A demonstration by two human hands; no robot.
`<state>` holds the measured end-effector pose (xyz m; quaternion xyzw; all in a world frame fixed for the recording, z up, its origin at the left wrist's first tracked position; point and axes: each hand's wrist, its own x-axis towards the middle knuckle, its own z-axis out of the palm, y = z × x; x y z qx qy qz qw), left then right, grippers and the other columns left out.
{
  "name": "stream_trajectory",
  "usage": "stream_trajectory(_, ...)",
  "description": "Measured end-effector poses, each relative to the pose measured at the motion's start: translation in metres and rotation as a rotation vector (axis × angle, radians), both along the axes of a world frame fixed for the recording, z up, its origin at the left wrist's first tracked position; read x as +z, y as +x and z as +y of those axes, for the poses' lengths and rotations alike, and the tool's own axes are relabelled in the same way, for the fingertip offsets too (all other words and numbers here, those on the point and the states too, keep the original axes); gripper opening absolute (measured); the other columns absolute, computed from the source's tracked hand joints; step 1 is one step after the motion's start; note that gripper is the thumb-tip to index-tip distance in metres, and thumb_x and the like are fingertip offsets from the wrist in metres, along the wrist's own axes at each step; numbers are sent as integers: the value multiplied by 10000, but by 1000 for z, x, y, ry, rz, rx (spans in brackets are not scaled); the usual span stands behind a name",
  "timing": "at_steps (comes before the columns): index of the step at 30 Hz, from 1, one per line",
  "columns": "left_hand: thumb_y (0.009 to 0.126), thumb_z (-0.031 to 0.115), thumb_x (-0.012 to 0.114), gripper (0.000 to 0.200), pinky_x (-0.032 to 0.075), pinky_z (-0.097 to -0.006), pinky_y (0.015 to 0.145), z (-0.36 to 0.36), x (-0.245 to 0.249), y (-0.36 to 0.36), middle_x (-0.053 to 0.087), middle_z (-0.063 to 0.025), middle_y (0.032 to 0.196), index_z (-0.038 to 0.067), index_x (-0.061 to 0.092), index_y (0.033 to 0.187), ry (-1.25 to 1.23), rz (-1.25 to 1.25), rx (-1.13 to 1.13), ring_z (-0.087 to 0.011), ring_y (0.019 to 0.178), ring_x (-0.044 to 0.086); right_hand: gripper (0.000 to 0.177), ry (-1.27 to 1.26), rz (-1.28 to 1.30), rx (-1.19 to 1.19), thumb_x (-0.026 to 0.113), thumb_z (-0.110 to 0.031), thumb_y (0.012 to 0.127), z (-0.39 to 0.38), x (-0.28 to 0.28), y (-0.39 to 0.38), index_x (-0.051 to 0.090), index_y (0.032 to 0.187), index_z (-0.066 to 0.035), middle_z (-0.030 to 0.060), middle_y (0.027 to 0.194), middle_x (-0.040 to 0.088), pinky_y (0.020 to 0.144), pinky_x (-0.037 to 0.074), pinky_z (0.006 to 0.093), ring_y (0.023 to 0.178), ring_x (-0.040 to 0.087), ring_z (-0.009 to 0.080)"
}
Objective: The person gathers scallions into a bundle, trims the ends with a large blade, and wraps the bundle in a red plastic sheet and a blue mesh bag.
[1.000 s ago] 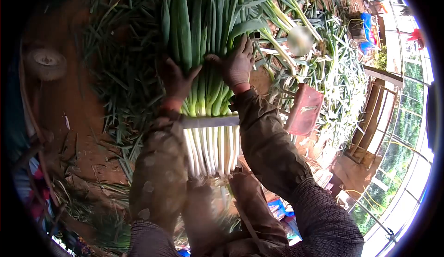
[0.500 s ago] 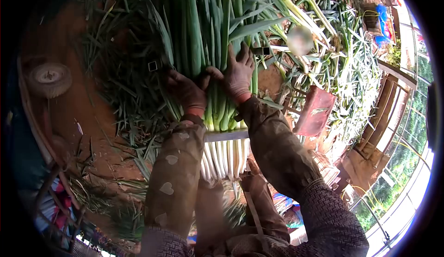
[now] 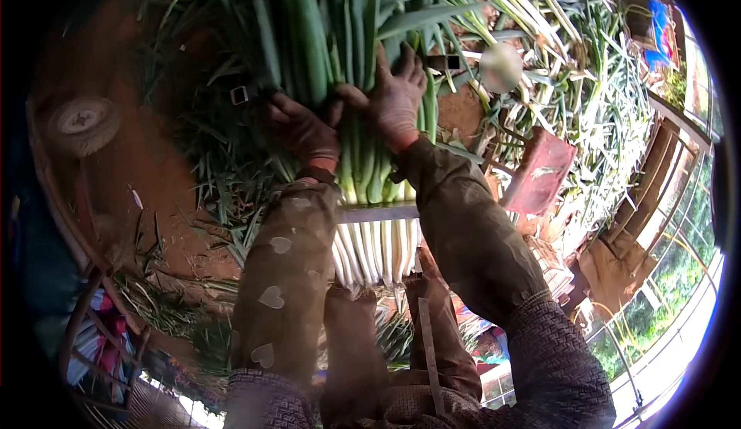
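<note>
A thick bundle of long green onions [image 3: 351, 147] lies in front of me, leaves pointing away and white root ends toward my legs. A flat grey metal bar [image 3: 378, 213] crosses the stalks between green and white. My left hand [image 3: 305, 129], gloved, grips the left side of the bundle with curled fingers. My right hand [image 3: 395, 101], also gloved, clasps the right side, fingers spread over the stalks and thumb toward the middle. The two thumbs nearly meet on top. What lies under the bundle is hidden.
Loose leaves [image 3: 571, 143] are heaped to the right, near a reddish block-like piece [image 3: 540, 170] at the stand. A small wheel [image 3: 83, 124] is at the left on the brown ground [image 3: 162, 220]. Dark metal bars [image 3: 100, 313] stand at lower left, a wooden frame [image 3: 637, 197] at right.
The view has shifted slightly. Both hands stay on the green onions and appear slightly farther up the view, with their grip much the same.
</note>
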<state>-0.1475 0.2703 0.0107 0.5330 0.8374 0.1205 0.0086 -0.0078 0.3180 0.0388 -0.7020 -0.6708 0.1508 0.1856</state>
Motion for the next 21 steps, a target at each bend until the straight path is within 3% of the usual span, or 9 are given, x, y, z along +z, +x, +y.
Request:
stream_trajectory(4,692,681,697,1193,314,-496,1089,2,29,-1,368,-271,1406,-37,166,1483,-223,-57,20,-435,1280,387,981,73,80,-5,641,-786,666,-5,-7,4,458,1424,-191,301,1433,333,1090,228,597,1310,302,504)
stream_trajectory(7,710,675,689,1116,341,-478,1072,-9,-15,-7,450,-233,1367,-3,243,1476,40,81,-13,-389,1252,446,1043,157,209,26,599,-850,627,-8,-15,11,442,1417,-187,318,1436,322,1081,216,632,1299,298,537)
stream_trajectory(8,749,643,684,1020,361,-467,1058,-11,-25,-4,482,-207,1345,13,305,1456,126,148,-8,-361,1237,471,855,198,98,-6,651,-696,766,-22,18,17,477,1383,-130,281,1370,451,1033,358,551,1245,451,440)
stream_trajectory(11,813,688,544,964,379,-449,1060,-15,-32,-13,472,-198,1386,3,331,1457,103,223,-8,-359,1268,466,660,250,252,99,729,-309,867,-32,40,47,459,1385,0,207,1266,571,962,460,375,1165,552,305)
stream_trajectory(14,851,803,343,1055,376,-441,1084,-10,-17,-14,407,-224,1481,-35,277,1488,-32,189,-21,-398,1335,420,779,64,732,65,734,-401,862,-90,55,98,380,1437,-14,222,1384,517,1055,408,392,1267,509,358)
stream_trajectory(15,871,766,364,1022,381,-453,1075,-9,-2,-11,422,-224,1470,-46,270,1485,-63,105,-54,-400,1321,431,608,211,403,227,675,-389,899,-117,48,130,472,1366,-56,231,1329,533,1044,388,455,1210,532,372)
stream_trajectory(17,911,691,407,960,392,-477,1059,-18,29,-16,451,-223,1448,-67,257,1480,-139,-62,-92,-404,1294,454,331,198,223,177,566,-235,965,-188,53,136,588,1256,-79,207,1237,584,995,417,471,1106,591,342)
stream_trajectory(20,944,573,460,787,334,-407,1118,-45,43,-79,406,-187,1484,-17,343,1451,-120,-351,-251,-321,1366,386,337,206,301,-4,570,-205,993,-292,10,145,570,1244,19,135,1087,680,805,513,284,882,654,174)
stream_trajectory(21,959,522,478,717,339,-398,1115,-73,49,-102,413,-173,1480,3,367,1441,-88,-444,-327,-299,1365,390,344,92,374,-129,565,-218,996,-331,-2,140,574,1240,24,138,1097,674,814,513,296,892,644,181)
